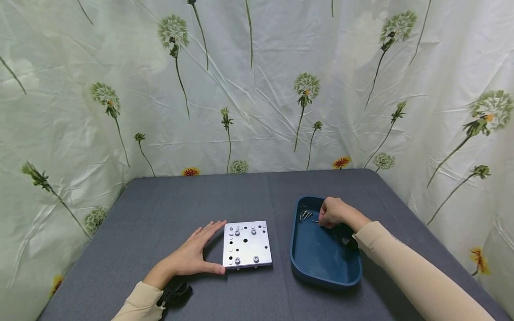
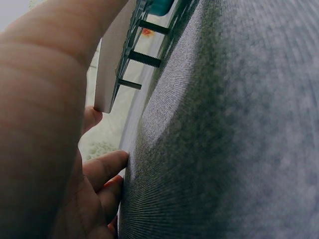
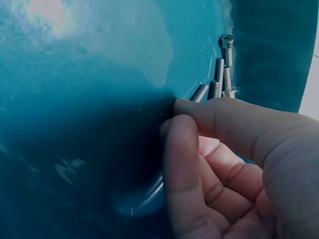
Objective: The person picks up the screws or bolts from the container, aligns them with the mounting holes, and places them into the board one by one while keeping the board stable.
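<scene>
Left hand [image 1: 191, 255], spread, touches the plate [image 1: 254, 247]; right hand [image 1: 336, 212]—grip unclear—curls at a likely slippery screw [image 3: 201, 92]: pinch midway.

The square silver plate [image 1: 250, 247] sits level with 4 bolt heads [image 1: 256, 259] on top, and I see metal screws [image 3: 228, 50] clustered at the blue tray's [image 1: 321, 258] far end.

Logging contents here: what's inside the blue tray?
The blue tray holds metal screws near its far end, partly behind the right hand. What that hand covers, and whether it pinches one, can't be seen.
</scene>
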The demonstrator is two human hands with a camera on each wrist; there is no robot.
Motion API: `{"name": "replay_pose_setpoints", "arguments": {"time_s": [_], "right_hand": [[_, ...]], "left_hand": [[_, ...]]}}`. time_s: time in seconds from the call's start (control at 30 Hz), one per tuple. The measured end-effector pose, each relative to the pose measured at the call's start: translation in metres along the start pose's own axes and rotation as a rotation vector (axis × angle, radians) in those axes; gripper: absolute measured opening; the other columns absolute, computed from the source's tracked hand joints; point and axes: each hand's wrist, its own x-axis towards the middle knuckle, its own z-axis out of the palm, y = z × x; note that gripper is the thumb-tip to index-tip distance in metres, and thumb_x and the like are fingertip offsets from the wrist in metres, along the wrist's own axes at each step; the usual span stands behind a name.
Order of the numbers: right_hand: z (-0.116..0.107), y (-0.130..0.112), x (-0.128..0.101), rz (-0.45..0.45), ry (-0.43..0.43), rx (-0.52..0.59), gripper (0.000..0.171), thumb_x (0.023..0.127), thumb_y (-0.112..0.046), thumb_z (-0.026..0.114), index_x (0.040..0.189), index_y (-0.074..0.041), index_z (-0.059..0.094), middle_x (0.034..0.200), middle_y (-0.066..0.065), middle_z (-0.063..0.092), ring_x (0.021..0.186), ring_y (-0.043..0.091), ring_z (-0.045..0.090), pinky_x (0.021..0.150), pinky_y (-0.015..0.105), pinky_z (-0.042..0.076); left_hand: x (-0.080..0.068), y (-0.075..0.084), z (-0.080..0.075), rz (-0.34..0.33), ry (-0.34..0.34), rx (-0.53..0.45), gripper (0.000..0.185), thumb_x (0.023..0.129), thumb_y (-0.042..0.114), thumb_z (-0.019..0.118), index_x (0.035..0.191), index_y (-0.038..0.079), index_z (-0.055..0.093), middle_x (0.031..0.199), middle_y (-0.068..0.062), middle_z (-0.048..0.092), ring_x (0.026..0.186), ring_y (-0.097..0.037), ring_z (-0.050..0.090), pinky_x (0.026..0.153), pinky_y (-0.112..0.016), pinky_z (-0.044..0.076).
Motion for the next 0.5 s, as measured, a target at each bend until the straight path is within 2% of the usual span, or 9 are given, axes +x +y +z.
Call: {"name": "replay_pose_setpoints", "arguments": {"time_s": [0.17,0.33,0.5], "right_hand": [[0.0020,0.0012,0.0010,-0.037,-0.022,-0.018,0.018,0.097,-0.005,0.075,0.079,-0.007,0.073,0.076,0.005,0.070,0.067,0.014,0.068,0.066,0.029,0.063],[0.0035,0.0004,0.0003,-0.100,-0.049,-0.063,0.019,0.097,-0.009,0.073,0.078,-0.008,0.071,0.073,0.003,0.068,0.065,0.013,0.066,0.063,0.027,0.059],[0.0035,-0.0013,-0.0011,-0.121,-0.089,-0.129,0.021,0.098,-0.016,0.074,0.077,-0.010,0.074,0.071,0.002,0.071,0.062,0.011,0.065,0.062,0.026,0.056]], "left_hand": [[-0.0003,-0.0005,-0.0003,0.001,0.002,0.003,0.125,0.073,0.061,0.095,0.171,0.017,0.031,0.175,-0.019,0.034,0.162,-0.051,0.027,0.127,-0.079,0.015],[-0.0003,-0.0010,-0.0004,-0.001,-0.001,0.000,0.125,0.073,0.061,0.095,0.171,0.016,0.031,0.175,-0.019,0.033,0.162,-0.052,0.026,0.127,-0.079,0.014],[0.0001,-0.0019,0.0003,-0.004,-0.003,0.005,0.125,0.073,0.061,0.094,0.171,0.018,0.031,0.175,-0.019,0.033,0.162,-0.051,0.026,0.127,-0.078,0.014]]}}
